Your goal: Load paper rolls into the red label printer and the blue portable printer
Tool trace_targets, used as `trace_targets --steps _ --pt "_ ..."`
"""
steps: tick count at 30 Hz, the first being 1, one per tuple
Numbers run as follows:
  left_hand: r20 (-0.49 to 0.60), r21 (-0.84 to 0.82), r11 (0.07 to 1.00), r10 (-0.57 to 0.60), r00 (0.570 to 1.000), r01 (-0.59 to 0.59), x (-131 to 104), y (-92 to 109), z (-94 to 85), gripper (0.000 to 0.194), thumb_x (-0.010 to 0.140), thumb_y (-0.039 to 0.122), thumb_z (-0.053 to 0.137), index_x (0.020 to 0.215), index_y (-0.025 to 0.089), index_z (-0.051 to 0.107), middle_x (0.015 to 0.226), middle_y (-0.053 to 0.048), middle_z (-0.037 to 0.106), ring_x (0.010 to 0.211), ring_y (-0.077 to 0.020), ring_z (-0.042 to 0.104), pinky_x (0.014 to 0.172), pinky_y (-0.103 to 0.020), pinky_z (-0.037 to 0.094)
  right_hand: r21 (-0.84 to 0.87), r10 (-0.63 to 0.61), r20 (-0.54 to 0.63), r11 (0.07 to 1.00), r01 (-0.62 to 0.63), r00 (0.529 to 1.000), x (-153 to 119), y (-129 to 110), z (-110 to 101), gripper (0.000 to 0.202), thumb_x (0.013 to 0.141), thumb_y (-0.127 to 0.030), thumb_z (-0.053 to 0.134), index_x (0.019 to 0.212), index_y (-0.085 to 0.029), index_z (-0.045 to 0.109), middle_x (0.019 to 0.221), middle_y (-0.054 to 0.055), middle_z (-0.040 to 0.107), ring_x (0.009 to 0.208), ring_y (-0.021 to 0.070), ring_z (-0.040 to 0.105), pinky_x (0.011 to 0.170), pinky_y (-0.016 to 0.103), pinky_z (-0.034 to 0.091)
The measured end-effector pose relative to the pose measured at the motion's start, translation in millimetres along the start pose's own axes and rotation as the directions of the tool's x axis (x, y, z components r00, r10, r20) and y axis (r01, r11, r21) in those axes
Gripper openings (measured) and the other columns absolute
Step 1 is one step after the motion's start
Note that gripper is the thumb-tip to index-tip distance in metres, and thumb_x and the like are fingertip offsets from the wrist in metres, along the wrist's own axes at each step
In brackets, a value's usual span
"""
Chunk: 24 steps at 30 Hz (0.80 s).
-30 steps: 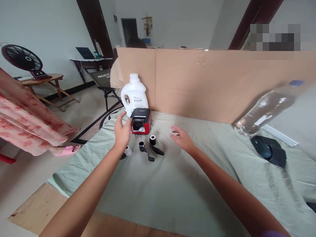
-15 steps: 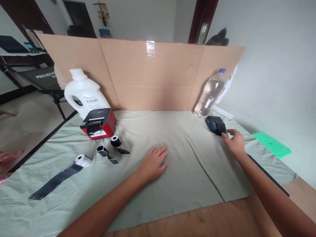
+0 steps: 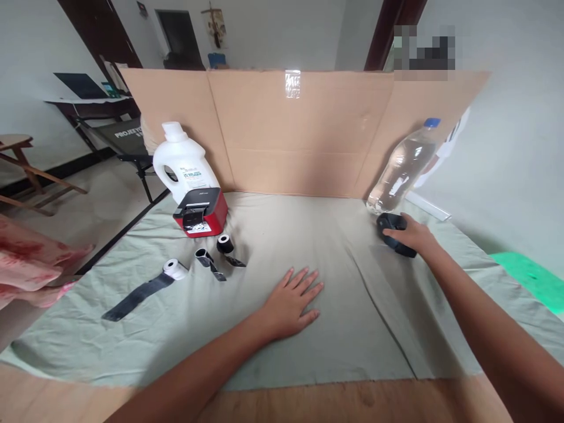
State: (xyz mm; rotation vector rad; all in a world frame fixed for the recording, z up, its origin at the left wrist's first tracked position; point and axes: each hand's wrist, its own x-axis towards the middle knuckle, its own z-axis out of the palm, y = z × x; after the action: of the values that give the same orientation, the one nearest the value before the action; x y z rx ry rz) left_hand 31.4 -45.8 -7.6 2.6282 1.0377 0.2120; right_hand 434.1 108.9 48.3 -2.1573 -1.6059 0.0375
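Observation:
My left hand lies flat on the grey-green cloth, fingers spread and holding nothing. At the right, my right hand grips a small black device, thumb across its top and the other fingers over its far side. The device is partly covered by the hand, so its exact kind is unclear. Just behind it, a clear bottle with a blue cap leans against the cardboard. On the left side, a red and black label printer has a black strip coming out of its front.
A white jug stands behind the printer. Several rolls with black tape lie at left: a white-cored roll, a partly unrolled one and a small roll. A cardboard screen closes the back; a green pad is at right.
My right hand has gone from touching the black device's near edge to gripping it from above, and the device has turned. My left hand's fingers have spread. The camera view has shifted.

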Motion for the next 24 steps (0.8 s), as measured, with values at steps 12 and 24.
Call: trace_targets --steps 12,24 --pt "-0.390 -0.131 0.974 -0.222 0.894 0.184 -5 9 -8.6 0.008 0.087 0.024 0.050 0.090 0.020 0.057 0.089 -0.005 0.067 0.084 -0.0205 0.061 0.075 -0.034 0.044 -0.058 -0.139 0.354 0.984 0.170 0.925 -159 -230 24 0.088 0.076 -0.060 0.063 0.153 -0.033 0.031 0.119 0.016 0.052 0.100 0.0362 0.063 0.082 0.041 0.045" --pt "-0.447 -0.363 0.885 -0.439 0.780 0.291 -3 2 -12.5 0.012 0.079 0.019 0.050 0.076 0.023 0.040 0.069 0.002 0.052 0.065 -0.0157 0.049 0.061 -0.029 0.031 -0.128 -0.085 0.249 0.985 0.120 0.965 -185 -251 51 0.085 0.076 -0.058 0.067 0.151 -0.031 0.035 0.117 0.017 0.049 0.103 0.0370 0.060 0.082 0.042 0.044"
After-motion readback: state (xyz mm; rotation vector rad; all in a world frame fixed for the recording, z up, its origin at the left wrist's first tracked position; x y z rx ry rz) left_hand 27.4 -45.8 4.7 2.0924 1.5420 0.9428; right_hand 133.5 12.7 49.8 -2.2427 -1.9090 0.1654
